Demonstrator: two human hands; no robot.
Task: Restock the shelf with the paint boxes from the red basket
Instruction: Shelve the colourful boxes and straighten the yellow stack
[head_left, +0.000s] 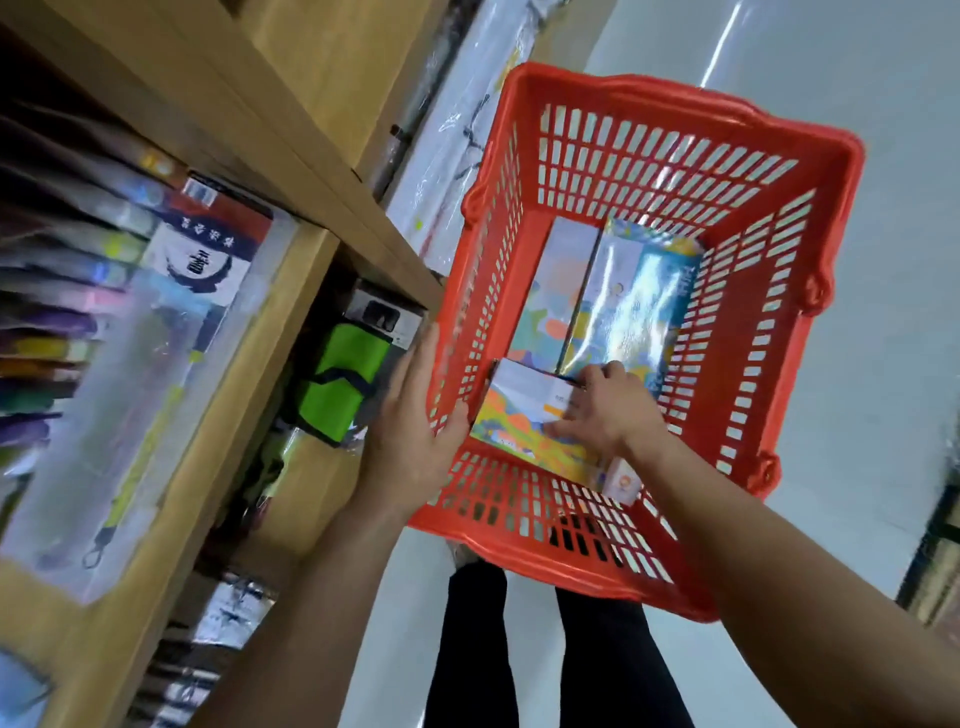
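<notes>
1. Wooden shelf unit fills the left side. Its compartments are packed with plastic-wrapped stock, including a pack with a brush-script label.
2. Pale floor shows on the right and under the basket. Legs in dark trousers are visible below the basket's near wall.
3. Red basket is held up just beside the shelf edge, with its left wall toward the shelf. Its sides are slotted and it is tilted in view.
4. Two paint boxes lie side by side against the basket's far wall. The right one is glossy and catches glare.
5. A third paint box sits at the basket's near wall, toward the near-left corner, with its colourful printed face up.
6. Left hand clamps the basket's left wall. The fingers lie straight along the outside and the thumb hooks over the rim to the inside.
7. Right hand is inside the basket, gripping the third paint box. The fingers curl over its far edge and the thumb lies on the printed face.
8. Green pouch sits in the shelf compartment just left of the left hand.
9. Small white box rests against the near wall, under the right wrist.
</notes>
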